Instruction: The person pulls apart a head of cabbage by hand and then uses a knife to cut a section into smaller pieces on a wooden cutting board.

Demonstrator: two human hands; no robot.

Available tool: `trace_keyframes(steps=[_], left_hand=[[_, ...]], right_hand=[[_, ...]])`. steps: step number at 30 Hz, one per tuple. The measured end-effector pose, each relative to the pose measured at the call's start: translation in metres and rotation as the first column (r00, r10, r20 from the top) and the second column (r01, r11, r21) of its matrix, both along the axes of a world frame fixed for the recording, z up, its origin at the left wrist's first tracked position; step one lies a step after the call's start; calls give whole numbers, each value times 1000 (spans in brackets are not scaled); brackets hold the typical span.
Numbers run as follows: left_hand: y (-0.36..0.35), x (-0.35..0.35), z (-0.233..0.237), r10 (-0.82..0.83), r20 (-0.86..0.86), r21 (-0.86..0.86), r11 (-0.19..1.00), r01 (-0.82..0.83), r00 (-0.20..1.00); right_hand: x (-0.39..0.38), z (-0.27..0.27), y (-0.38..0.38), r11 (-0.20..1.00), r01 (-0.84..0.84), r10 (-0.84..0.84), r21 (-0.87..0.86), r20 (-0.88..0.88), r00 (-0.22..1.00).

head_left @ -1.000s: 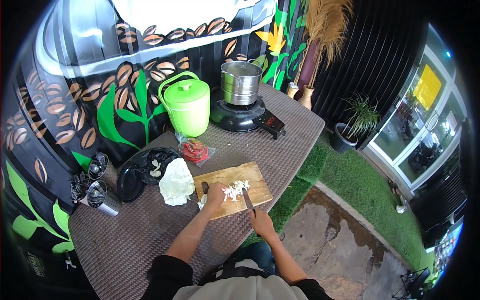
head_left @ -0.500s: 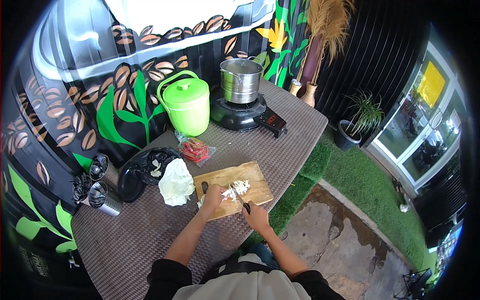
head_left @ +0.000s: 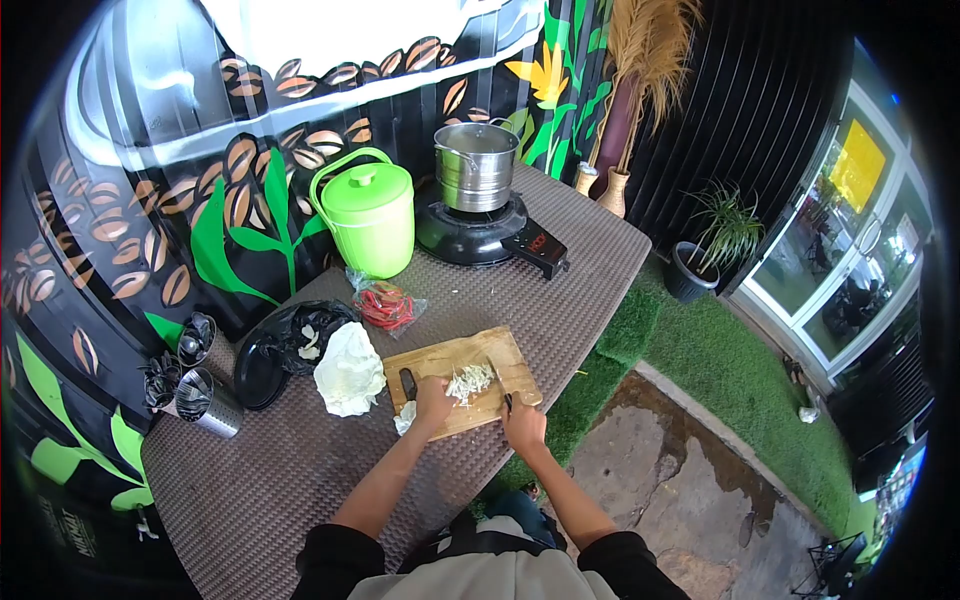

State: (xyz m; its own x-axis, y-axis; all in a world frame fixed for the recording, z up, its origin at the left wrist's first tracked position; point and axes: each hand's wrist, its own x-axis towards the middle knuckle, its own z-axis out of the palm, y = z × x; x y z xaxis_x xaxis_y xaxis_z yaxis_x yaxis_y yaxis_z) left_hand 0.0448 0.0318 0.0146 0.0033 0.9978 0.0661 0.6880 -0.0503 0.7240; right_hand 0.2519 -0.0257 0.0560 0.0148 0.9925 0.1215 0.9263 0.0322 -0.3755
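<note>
A wooden cutting board (head_left: 520,352) lies on the table with a heap of pale shredded cabbage (head_left: 470,381) at its middle. My left hand (head_left: 433,404) rests on the board, fingers curled and closed against the heap's left edge. In my right hand (head_left: 524,424) is the handle of a knife (head_left: 502,380), its blade just right of the shreds and apart from them. Past my left hand, a dark object (head_left: 407,382) sits on the board's left end. A small cabbage piece (head_left: 405,417) shows beside my left wrist, and a large cabbage leaf (head_left: 350,370) lies left of the board.
Beyond the board lie a bag of red chillies (head_left: 389,305) and a black plastic bag (head_left: 305,335). A lidded green bucket (head_left: 370,215) and a steel pot (head_left: 476,165) on a black stove (head_left: 470,232) stand farther back. Cutlery holders (head_left: 215,405) are at left.
The knife has shifted right, from within the cabbage shreds to their right side, with my right hand. My left hand has stayed by the shreds, moving only slightly.
</note>
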Motion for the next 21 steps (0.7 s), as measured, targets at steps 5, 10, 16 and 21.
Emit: trace_keyframes(steps=[5, 10, 16, 21], left_hand=[[-1, 10, -6, 9, 448, -99, 994, 40, 894], [-1, 26, -16, 99, 531, -108, 993, -49, 842], [-3, 31, 5, 132, 444, -111, 990, -92, 886], [-5, 44, 18, 162, 41, 128, 978, -166, 986]], right_hand=[[-12, 0, -22, 997, -76, 76, 16, -11, 997], [-25, -4, -38, 994, -108, 109, 17, -82, 991], [-21, 9, -38, 999, -43, 38, -32, -147, 988], [-15, 9, -40, 999, -41, 33, -36, -199, 979]])
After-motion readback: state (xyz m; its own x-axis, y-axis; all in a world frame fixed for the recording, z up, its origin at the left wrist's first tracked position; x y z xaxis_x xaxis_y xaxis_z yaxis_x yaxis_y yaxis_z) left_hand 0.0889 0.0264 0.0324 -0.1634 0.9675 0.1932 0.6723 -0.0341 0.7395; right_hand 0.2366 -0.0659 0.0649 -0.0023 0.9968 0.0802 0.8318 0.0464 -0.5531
